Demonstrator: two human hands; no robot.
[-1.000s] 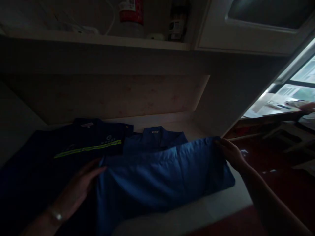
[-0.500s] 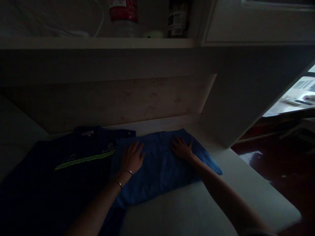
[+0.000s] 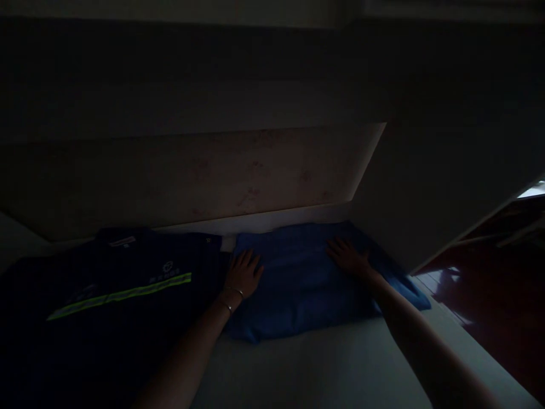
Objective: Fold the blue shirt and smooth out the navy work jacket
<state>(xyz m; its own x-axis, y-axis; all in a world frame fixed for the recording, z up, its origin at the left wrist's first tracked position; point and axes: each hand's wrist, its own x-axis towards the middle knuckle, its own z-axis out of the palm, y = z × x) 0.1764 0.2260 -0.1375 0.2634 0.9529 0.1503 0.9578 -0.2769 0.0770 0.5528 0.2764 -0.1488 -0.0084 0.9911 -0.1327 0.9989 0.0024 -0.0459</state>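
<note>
Blue garment (image 3: 293,284) lies on the surface (image 3: 306,363) beneath the left grip (image 3: 244,276) and the right grip (image 3: 349,258), both palm-down with fingers apart; a dark striped top (image 3: 123,329) spreads just left of the left grip.

The blue garment (image 3: 293,284) is smooth, softly creased cloth, largely matt. The navy work shirt (image 3: 123,335) is dull cloth with a brighter reflective-looking stripe (image 3: 123,296). Two slim bangles (image 3: 236,291) look like polished metal. The pale surface (image 3: 315,363) appears smooth and low-sheen; the reddish floor (image 3: 489,295) is glossy.
</note>
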